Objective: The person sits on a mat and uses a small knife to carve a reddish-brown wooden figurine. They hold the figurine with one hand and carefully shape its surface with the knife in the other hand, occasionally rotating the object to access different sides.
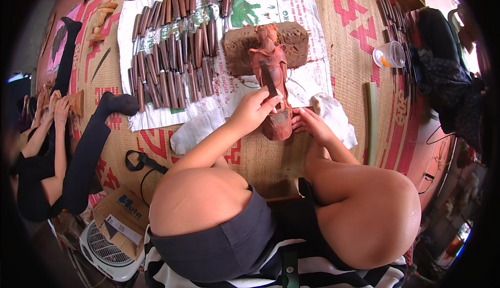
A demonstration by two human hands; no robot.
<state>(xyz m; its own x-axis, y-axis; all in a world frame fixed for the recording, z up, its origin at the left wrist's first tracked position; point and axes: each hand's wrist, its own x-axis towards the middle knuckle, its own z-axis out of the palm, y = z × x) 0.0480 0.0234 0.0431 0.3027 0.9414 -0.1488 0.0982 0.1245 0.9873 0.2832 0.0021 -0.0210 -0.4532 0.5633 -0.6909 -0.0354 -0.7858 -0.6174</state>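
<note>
A reddish-brown carved wooden statue (272,61) leans away from me, its upper end on a dark carved wooden block (240,53). Its rounded base (277,126) points toward my lap. My left hand (255,111) is closed around a chisel, whose dark handle (267,77) lies over the statue's front; the fingers cover part of the chisel, and its tip is hard to make out. At the right side of the base, my right hand (308,124) grips the wood with bent fingers. White cloth covers both feet, the left (198,131) and the right (334,118).
Rows of wooden-handled chisels (172,53) lie on a white printed sack (125,79). Right of it are a plastic cup (388,55), a pale green strip (372,124) and more tools (390,17). Another person's hands (58,108) work at far left, near a cardboard box (122,220) and a fan (107,251).
</note>
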